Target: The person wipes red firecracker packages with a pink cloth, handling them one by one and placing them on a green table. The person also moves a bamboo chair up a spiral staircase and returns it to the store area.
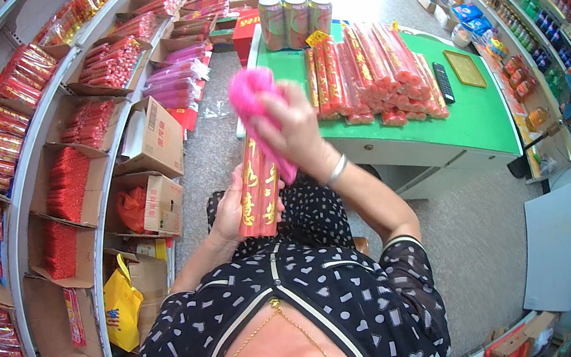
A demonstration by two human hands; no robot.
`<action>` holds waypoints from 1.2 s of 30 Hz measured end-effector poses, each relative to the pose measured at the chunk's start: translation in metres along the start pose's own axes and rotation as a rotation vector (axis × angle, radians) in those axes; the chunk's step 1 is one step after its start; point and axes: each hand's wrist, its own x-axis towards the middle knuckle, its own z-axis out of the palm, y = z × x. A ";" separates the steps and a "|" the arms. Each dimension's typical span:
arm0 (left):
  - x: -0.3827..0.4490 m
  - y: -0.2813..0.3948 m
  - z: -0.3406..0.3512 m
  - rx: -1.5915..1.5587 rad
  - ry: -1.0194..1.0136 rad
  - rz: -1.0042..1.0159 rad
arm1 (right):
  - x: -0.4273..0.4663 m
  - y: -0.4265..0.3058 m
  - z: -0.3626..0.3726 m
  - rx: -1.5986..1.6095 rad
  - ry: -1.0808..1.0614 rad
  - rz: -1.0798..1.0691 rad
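A pair of red candles with gold lettering (260,197) stands upright in front of my chest, held by my left hand (231,206) around its lower part. My right hand (293,124) grips a bright pink cloth (253,96), which lies over the upper end of the candles and hangs down along their right side. The right hand is slightly blurred. Beyond it, a stack of similar red candles in clear wrap (380,65) lies on the green tabletop (415,128).
Drink cans (292,19), a black remote control (443,83) and a yellow tray (465,68) are on the desk. Shelves with boxes of red candles (69,182) run along the left. A cardboard box (161,138) sits on the lower left shelf. A white panel (558,241) stands at right.
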 end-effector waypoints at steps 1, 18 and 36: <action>0.003 0.000 -0.013 0.108 0.055 0.095 | -0.014 -0.014 0.003 0.018 -0.084 -0.049; 0.026 0.017 -0.031 -0.037 0.029 0.163 | -0.061 -0.032 0.022 0.265 -0.207 -0.356; 0.045 0.034 -0.022 0.381 0.289 0.459 | -0.045 -0.010 0.030 1.249 -0.135 0.692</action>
